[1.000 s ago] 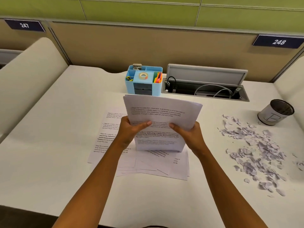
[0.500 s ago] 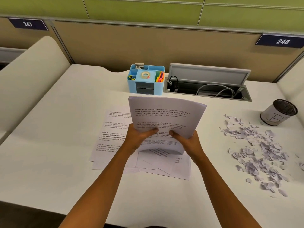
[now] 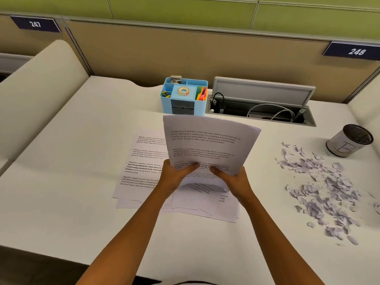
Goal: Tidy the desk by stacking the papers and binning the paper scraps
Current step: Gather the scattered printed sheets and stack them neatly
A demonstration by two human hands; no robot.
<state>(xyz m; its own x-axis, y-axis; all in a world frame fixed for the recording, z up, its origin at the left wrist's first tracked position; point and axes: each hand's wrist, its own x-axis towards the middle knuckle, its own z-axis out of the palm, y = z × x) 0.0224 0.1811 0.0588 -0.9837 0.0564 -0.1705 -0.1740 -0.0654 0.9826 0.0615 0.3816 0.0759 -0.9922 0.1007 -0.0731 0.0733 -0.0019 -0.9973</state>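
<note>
A bundle of printed sheets stands nearly upright above the desk's middle, its lower edge near the papers below. My left hand grips its lower left side, thumb across the print. My right hand grips the lower right side the same way. Under them, more printed sheets lie spread flat and askew on the white desk. A wide scatter of torn paper scraps covers the desk at the right. Beyond the scraps stands a small round bin with a dark mesh inside.
A blue desk organiser with tape and sticky notes stands just behind the held sheets. Right of it an open cable well with a raised lid is set into the desk. Padded dividers flank both sides.
The held bundle has stayed in both hands and shifted slightly, its top tilting a little to the right. The flat sheets and scraps lie as before.
</note>
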